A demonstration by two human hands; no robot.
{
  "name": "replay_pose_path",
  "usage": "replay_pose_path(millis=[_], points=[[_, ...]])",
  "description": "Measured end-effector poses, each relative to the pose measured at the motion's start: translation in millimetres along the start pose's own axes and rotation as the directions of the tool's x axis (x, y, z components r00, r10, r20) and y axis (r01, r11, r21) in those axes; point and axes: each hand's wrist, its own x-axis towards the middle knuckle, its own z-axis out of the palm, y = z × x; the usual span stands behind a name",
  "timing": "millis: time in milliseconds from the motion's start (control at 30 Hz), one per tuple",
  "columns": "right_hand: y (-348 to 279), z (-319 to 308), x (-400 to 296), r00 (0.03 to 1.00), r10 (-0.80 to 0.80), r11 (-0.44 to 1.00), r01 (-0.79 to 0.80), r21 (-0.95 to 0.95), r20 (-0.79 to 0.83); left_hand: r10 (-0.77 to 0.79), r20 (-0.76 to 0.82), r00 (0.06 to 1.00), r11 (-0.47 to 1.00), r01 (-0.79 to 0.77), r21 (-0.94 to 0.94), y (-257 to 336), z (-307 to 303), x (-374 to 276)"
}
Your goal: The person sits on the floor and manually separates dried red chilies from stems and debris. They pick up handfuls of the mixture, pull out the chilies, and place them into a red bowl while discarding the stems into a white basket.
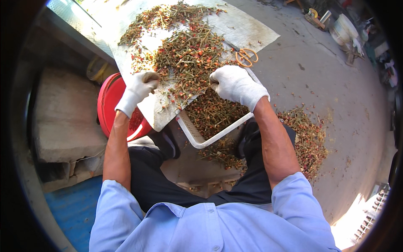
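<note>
My left hand [143, 86], in a white knit glove, is over the left edge of a pale board [151, 108], its fingers curled. My right hand [229, 82], gloved likewise, has its fingers curled beside a heap of plant stems with small red and orange pieces [189, 53]. Whether either hand holds a small piece cannot be seen. Below my right hand, a white plastic basket [201, 145] holds many green-brown stems. Orange-handled scissors [245, 57] lie on the board beyond that hand. Under my left wrist stands a red bucket [104, 104] with small red pieces inside.
Loose plant debris [305, 138] is spread over the concrete floor at the right and between my feet. A concrete block [69, 116] stands at the left, near a yellow-rimmed container [97, 70]. At the far right are a white bucket [343, 30] and assorted items.
</note>
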Motion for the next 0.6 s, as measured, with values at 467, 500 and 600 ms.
replay_pose_path(millis=[467, 500, 600], points=[[-11, 1, 4, 0.999, 0.028, 1.0, -0.027, -0.013, 0.037, 0.151, -0.082, 0.985, 0.833, -0.082, 0.548, -27, -6, -23], [-12, 2, 5, 0.999, 0.029, 0.999, -0.028, -0.015, 0.033, 0.207, -0.033, 0.978, 0.78, -0.145, 0.609, -17, 10, -18], [-13, 1, 5, 0.999, 0.025, 0.999, -0.024, -0.024, 0.03, 0.213, 0.109, 0.971, 0.704, -0.229, 0.672, 13, 55, -8]])
